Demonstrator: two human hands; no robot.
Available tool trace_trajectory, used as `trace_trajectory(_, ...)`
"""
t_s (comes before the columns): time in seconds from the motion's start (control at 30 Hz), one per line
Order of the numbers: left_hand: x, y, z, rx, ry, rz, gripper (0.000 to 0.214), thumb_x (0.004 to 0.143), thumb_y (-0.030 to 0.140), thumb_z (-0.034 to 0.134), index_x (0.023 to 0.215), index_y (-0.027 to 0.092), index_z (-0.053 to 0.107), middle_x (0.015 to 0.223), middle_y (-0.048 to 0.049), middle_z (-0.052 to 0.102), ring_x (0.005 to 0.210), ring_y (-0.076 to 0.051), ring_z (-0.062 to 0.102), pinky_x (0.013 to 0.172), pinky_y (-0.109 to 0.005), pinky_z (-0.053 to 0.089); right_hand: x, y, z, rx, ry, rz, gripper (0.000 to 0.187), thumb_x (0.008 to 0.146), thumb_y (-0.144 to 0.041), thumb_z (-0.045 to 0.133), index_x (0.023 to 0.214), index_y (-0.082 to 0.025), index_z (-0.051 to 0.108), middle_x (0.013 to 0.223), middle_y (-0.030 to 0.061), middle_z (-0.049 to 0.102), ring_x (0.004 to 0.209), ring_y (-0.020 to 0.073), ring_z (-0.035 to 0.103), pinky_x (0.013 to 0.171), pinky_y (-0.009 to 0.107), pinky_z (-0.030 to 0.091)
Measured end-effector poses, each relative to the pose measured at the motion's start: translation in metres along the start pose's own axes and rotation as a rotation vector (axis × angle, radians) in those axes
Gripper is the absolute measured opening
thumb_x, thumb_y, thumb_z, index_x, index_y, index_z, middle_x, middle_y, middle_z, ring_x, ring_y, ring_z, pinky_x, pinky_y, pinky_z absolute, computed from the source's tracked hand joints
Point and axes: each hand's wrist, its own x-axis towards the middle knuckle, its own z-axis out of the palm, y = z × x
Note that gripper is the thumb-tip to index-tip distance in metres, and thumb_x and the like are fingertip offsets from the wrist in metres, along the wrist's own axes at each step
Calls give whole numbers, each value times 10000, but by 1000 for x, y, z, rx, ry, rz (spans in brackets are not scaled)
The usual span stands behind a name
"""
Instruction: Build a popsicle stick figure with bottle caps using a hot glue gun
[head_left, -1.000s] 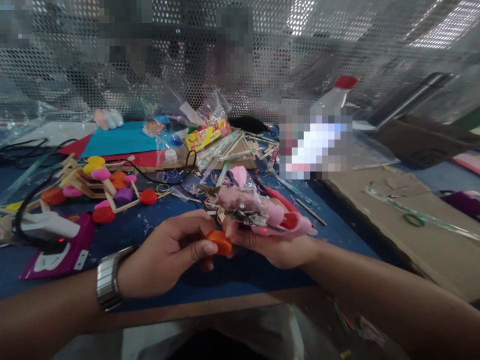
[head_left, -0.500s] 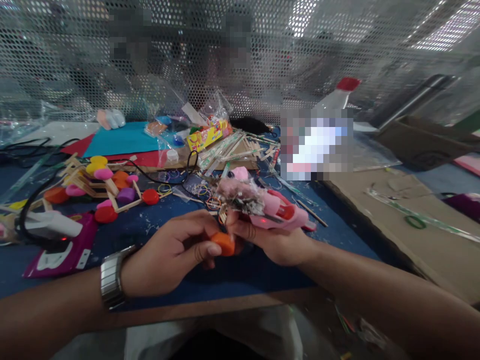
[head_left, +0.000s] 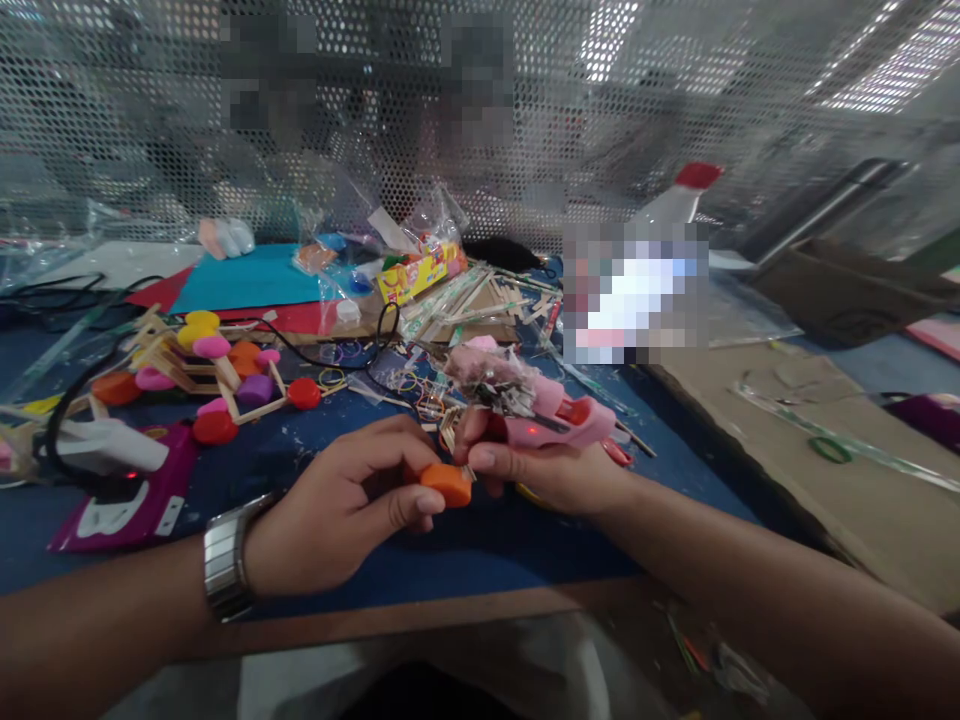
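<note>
My left hand (head_left: 341, 515), with a metal watch on the wrist, pinches an orange bottle cap (head_left: 446, 484) between thumb and fingers just above the blue table cover. My right hand (head_left: 551, 475) is closed around a pink glue gun (head_left: 536, 410) whose front end is caked with dried glue and bits of debris. The gun's tip points left and down, right at the top of the cap. Both hands meet at the table's middle, near its front edge.
A frame of wooden sticks with coloured caps (head_left: 210, 370) lies at the left beside a white glue gun (head_left: 101, 450). Loose sticks, rubber bands and bags (head_left: 450, 290) crowd the back. A red-capped bottle (head_left: 660, 260) and cardboard sheet (head_left: 810, 440) lie right. Perforated screen behind.
My right hand has tilted the pink glue gun up and drawn it slightly right, bringing the tip to the cap. The left hand has kept the cap almost still.
</note>
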Motion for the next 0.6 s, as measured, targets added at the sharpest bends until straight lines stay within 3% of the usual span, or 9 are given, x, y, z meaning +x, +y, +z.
trace_trajectory(0.13, 1, -2, -2, 37, 36, 14, 304, 989, 420, 676, 866, 143, 691, 928, -58, 639, 734, -131, 643, 646, -240, 564, -4, -5, -1, -76, -88, -65, 391, 848, -537, 824, 908, -175, 686, 759, -7, 654, 562, 85, 580, 499, 199, 508)
trace_trajectory(0.3, 3, -2, -3, 84, 43, 35, 248, 980, 369, 692, 858, 154, 693, 914, -50, 648, 770, -138, 643, 677, -241, 544, -6, -9, -1, -269, -62, -134, 221, 838, -376, 848, 921, -194, 753, 785, 21, 712, 634, 118, 625, 541, 216, 550)
trace_trajectory(0.6, 2, -2, -1, 95, 31, 6, 255, 986, 371, 675, 865, 147, 686, 935, -56, 645, 737, -126, 644, 653, -234, 546, -4, -7, 1, -217, -27, -74, 285, 851, -450, 826, 822, -175, 757, 628, -5, 673, 498, 101, 594, 466, 214, 496)
